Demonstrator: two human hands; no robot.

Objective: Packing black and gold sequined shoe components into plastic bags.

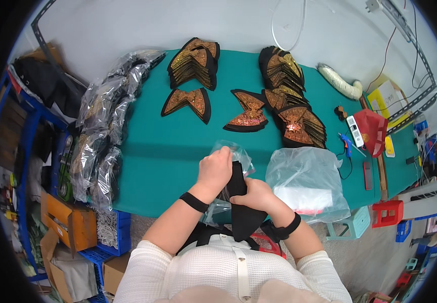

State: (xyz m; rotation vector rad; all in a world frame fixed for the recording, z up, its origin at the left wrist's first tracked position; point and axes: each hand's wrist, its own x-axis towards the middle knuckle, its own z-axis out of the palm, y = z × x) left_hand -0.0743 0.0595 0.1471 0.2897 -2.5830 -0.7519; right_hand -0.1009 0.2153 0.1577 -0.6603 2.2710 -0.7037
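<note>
My right hand grips a black bow-shaped piece, its thumb lying across the narrow middle. The lower half of the piece fans out towards me past the table edge; the upper part runs up between my hands. Closed in a pinch, my left hand holds the edge of a clear plastic bag, which lies partly behind the black piece. Whether the piece is inside the bag is hard to make out. Beyond my hands lies a loose glittery orange-gold bow with black edging.
Stacked glittery bows stand at the back left, with more stacks on the right. Bagged bundles line the left edge. A pack of clear bags lies right of my hands. Farther right are a blue glue gun and a power strip.
</note>
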